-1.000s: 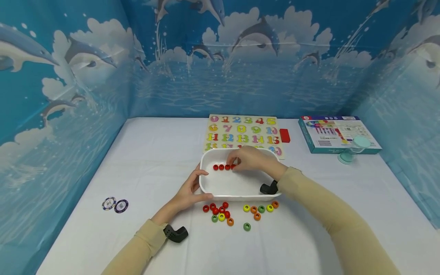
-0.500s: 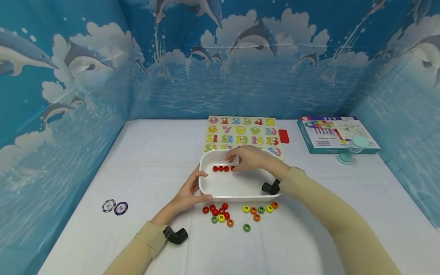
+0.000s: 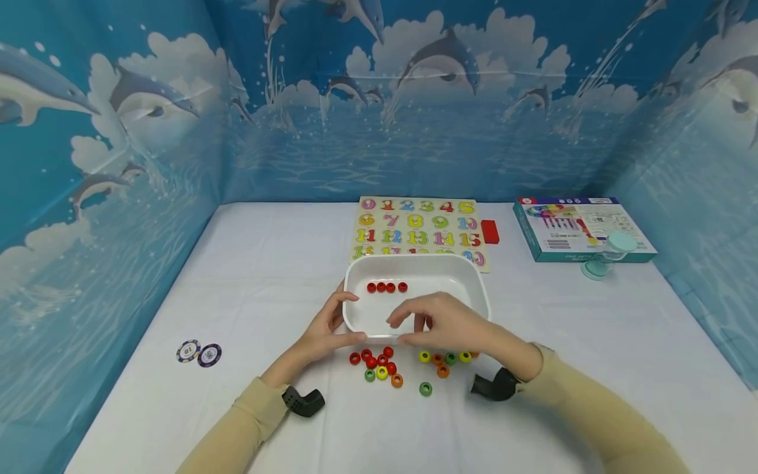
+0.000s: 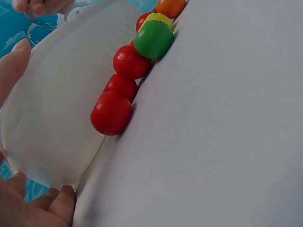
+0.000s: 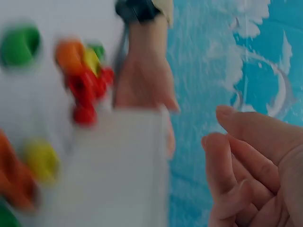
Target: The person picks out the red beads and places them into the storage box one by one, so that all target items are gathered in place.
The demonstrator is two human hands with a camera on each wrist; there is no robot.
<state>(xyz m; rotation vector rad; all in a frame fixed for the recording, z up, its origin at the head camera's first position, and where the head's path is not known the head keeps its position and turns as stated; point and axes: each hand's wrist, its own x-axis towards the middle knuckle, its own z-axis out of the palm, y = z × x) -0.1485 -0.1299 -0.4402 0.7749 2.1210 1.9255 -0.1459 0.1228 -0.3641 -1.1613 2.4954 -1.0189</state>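
A white oblong tray (image 3: 435, 280) stands mid-table, and my left hand (image 3: 320, 332) grips its left end, thumb along the near side and fingers at the left rim. Inside it, several red beads (image 3: 381, 288) sit in a short row toward the back left. Over the tray's near rim hovers my right hand (image 3: 447, 322), fingers loosely bent, thumb and index apart with nothing between them; the right wrist view shows the same bare right hand (image 5: 255, 170). Loose red beads (image 3: 372, 363) lie just in front of the tray, mixed with a green bead (image 4: 154, 40), yellow and orange.
To the right of the red group are more yellow, orange and green beads (image 3: 426, 389). Behind the tray lies a number board (image 3: 416, 222) with a red block (image 3: 489, 232) beside it. A flat box (image 3: 583, 230) and mint-green sandglass-like object (image 3: 610, 255) are back right; two poker chips (image 3: 209, 355) lie left.
My right hand has let go of the last red bead in the row and moved back toward me, to the tray's near rim. My left hand stays on the tray.
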